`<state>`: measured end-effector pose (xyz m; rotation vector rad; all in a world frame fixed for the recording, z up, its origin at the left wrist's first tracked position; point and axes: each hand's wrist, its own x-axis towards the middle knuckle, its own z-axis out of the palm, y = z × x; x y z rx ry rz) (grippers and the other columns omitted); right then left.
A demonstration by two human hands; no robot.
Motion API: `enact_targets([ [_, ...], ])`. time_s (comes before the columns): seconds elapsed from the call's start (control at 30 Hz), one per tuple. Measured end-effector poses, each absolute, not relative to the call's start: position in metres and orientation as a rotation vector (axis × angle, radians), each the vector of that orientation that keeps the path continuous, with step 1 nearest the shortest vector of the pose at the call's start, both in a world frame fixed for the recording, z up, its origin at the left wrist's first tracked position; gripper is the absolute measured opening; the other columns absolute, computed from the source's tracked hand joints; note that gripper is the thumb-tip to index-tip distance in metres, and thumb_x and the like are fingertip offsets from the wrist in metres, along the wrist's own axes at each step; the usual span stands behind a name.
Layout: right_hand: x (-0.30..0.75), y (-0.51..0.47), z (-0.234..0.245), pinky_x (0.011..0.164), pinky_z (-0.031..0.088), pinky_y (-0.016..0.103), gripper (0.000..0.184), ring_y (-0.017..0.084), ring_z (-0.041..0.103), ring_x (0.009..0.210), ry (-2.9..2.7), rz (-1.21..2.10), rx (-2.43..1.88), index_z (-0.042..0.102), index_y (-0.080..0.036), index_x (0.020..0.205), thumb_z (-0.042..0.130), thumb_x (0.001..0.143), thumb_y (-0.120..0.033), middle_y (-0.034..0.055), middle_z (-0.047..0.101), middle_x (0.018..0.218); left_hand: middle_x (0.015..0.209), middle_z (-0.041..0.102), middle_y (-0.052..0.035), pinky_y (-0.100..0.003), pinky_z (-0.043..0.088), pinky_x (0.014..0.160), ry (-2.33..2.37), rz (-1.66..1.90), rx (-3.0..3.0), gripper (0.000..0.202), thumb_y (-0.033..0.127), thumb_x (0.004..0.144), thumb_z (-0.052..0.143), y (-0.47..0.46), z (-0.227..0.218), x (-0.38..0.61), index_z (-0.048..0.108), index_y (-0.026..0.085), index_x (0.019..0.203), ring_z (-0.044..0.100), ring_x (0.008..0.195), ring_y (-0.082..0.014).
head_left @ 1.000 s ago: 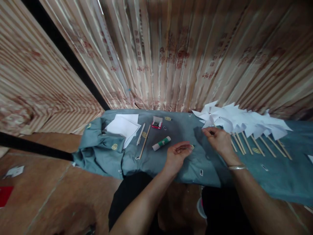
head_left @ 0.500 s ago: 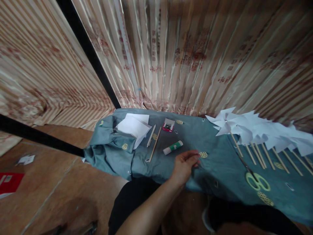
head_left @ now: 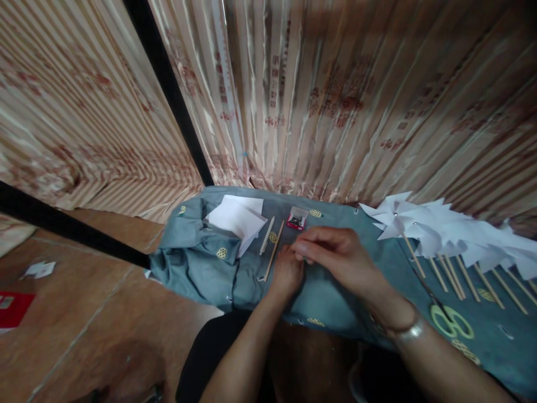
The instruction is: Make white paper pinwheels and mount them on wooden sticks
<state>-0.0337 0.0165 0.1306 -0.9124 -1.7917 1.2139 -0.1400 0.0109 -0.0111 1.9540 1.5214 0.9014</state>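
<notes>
My left hand [head_left: 289, 274] is low over the cloth, just right of a thin wooden stick [head_left: 274, 251]. Its fingers look curled and are partly covered by my right hand [head_left: 342, 257], so what they hold cannot be made out. Thumb and fingers of my right hand are pinched together at the left fingertips; anything between them is too small or hidden. The glue stick does not show now. Beyond the hands stands a small open red-and-white box [head_left: 297, 218] with dark metal pieces inside. A white pen [head_left: 267, 235] lies left of the stick.
White paper sheets [head_left: 239, 215] lie at the left of the blue-green cloth [head_left: 201, 274]. Several white paper pinwheels [head_left: 440, 226] on sticks lie in a row at the right. Green-handled scissors [head_left: 451, 322] rest in front of them. A dark pole [head_left: 172, 95] stands before the striped curtain [head_left: 327, 101].
My right hand has come in from the right and closed near the left. My left hand has moved left, to about where the glue stick lay. The view has shifted slightly.
</notes>
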Motion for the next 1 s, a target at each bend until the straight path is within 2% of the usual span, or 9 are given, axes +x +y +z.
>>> enact_targets([
  [0.13,-0.068,0.079,0.084,0.070,0.044,0.024,0.014,0.015,0.066,0.077,-2.139,0.848,-1.181,0.074,-0.016,0.083,0.061,0.086,-0.019,0.0034,0.075,0.082,0.111,0.069,-0.0098,-0.041,0.047,0.098,1.607,0.777,2.056,0.038,0.002,0.081,0.048,0.010,-0.009,-0.155,0.069,0.016,0.110,0.057,0.108,-0.0270],
  [0.23,-0.088,0.110,0.058,0.071,0.042,0.026,0.019,0.019,0.067,0.084,-2.383,0.622,-1.425,0.076,-0.015,0.090,0.064,0.087,-0.029,0.0069,0.076,0.090,0.116,0.068,-0.0094,-0.040,0.048,0.098,1.727,0.704,2.085,0.041,0.004,0.083,0.049,0.006,-0.003,-0.167,0.066,0.016,0.117,0.057,0.109,-0.0267],
  [0.37,-0.109,0.132,0.045,0.064,0.040,0.027,0.029,0.021,0.068,0.078,-2.419,0.652,-1.507,0.079,-0.015,0.080,0.070,0.081,-0.043,0.0084,0.076,0.081,0.117,0.068,-0.0117,-0.040,0.047,0.099,1.799,0.636,2.084,0.041,0.006,0.084,0.050,0.001,0.000,-0.177,0.064,0.014,0.122,0.057,0.111,-0.0266],
  [0.47,-0.116,0.141,0.037,0.061,0.039,0.027,0.030,0.022,0.068,0.077,-2.405,0.702,-1.552,0.080,-0.016,0.080,0.073,0.077,-0.045,0.0085,0.077,0.080,0.115,0.069,-0.0124,-0.041,0.047,0.096,1.821,0.589,2.089,0.039,0.008,0.086,0.050,-0.001,0.002,-0.180,0.064,0.014,0.122,0.058,0.110,-0.0275],
  [0.67,-0.116,0.152,0.024,0.054,0.037,0.023,0.027,0.017,0.067,0.069,-2.323,0.857,-1.585,0.079,-0.014,0.078,0.074,0.078,-0.040,0.0072,0.076,0.075,0.115,0.068,-0.0102,-0.039,0.049,0.094,1.885,0.586,2.056,0.038,0.012,0.087,0.052,0.001,0.001,-0.187,0.063,0.016,0.123,0.057,0.106,-0.0273],
  [0.8,-0.119,0.151,0.024,0.053,0.041,0.020,0.027,0.013,0.065,0.063,-2.281,0.972,-1.557,0.078,-0.010,0.077,0.070,0.082,-0.036,0.0082,0.077,0.075,0.119,0.064,-0.0102,-0.037,0.049,0.094,1.940,0.652,2.024,0.038,0.014,0.087,0.053,0.002,-0.004,-0.192,0.062,0.017,0.123,0.056,0.107,-0.0253],
  [1.0,-0.121,0.148,0.029,0.054,0.043,0.017,0.022,0.010,0.063,0.059,-2.309,0.988,-1.514,0.077,-0.011,0.082,0.067,0.084,-0.030,0.0062,0.077,0.076,0.112,0.063,-0.0125,-0.039,0.050,0.093,1.991,0.735,2.002,0.039,0.011,0.085,0.052,0.004,-0.006,-0.203,0.062,0.015,0.122,0.058,0.102,-0.0256],
])
